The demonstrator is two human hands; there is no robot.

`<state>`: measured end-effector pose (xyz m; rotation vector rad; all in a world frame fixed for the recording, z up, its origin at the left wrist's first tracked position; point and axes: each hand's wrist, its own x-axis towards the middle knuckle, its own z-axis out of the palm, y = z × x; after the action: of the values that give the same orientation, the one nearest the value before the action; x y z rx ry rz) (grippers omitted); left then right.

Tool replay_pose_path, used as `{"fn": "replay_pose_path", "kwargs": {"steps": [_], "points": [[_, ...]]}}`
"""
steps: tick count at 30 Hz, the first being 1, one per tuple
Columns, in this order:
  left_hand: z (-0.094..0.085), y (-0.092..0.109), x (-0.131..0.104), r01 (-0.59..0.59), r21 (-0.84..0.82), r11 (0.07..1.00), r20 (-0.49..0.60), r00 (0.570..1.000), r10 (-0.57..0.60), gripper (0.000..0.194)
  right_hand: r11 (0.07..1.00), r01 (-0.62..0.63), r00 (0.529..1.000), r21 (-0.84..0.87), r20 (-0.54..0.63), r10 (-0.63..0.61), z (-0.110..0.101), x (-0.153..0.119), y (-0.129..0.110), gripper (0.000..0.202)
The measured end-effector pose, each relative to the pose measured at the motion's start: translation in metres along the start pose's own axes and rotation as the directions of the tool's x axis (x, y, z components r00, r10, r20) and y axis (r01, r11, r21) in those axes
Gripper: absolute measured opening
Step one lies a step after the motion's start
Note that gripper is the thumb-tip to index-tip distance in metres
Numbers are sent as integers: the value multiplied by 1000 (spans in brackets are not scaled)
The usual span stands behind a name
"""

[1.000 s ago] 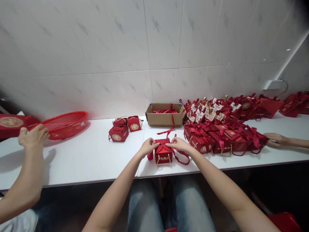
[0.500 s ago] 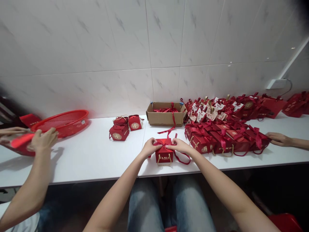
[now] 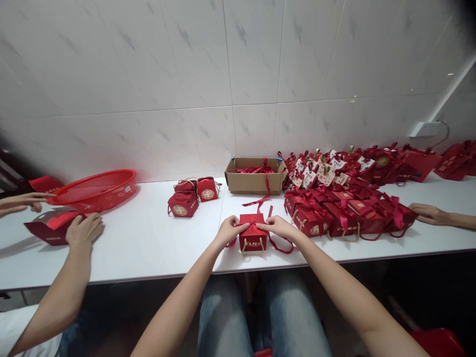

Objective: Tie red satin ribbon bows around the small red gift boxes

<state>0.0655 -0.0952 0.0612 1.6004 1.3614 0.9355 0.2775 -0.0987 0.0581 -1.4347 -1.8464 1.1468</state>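
The red box sits between both hands, their fingers pinching its ribbon.

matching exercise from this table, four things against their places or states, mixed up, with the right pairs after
1. cardboard box
2. mesh basket
3. left hand
4. white tags

a. pinching ribbon atop a gift box
b. right of the cardboard box
c. red strip hanging over its front
d. on the left part of the table

Pairs: 1-c, 2-d, 3-a, 4-b

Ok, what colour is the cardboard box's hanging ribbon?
The ribbon is dark red; clearest in the head view.
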Motion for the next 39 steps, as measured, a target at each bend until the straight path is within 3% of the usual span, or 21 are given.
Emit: {"fn": "replay_pose_path", "kwargs": {"steps": [7,11,16,23,26,30,33,36,39], "points": [[0,1,-2,36,-101,994,37,999,-33,51,999,6,1000,44,12,-7,-4,0,2,57],[-1,6,-6,108,-155,982,74,992,-98,53,977,-25,999,212,46,16,-6,1,8,53],[0,4,-6,137,-223,965,86,989,-120,50,861,-45,991,506,134,-27,-8,-1,11,46],[8,4,-7,98,-263,960,-18,994,-107,47,650,-20,998,760,53,-31,-1,-7,9,38],[10,9,-8,76,-269,960,-32,996,-88,45,634,34,998,772,3,-57,0,-7,3,34],[11,10,-7,41,-207,978,-53,997,-53,39,668,125,992,734,-96,-80,0,-2,-7,32],[12,9,-5,7,-72,997,-101,995,-14,32,660,198,978,725,-187,-89,0,4,-13,32],[11,15,-3,-92,123,988,-220,968,118,23,679,206,974,705,-212,-76,0,6,-15,34],[11,31,-4,-230,205,951,-186,945,268,25,689,209,976,694,-188,-107,1,7,-15,32]]}}
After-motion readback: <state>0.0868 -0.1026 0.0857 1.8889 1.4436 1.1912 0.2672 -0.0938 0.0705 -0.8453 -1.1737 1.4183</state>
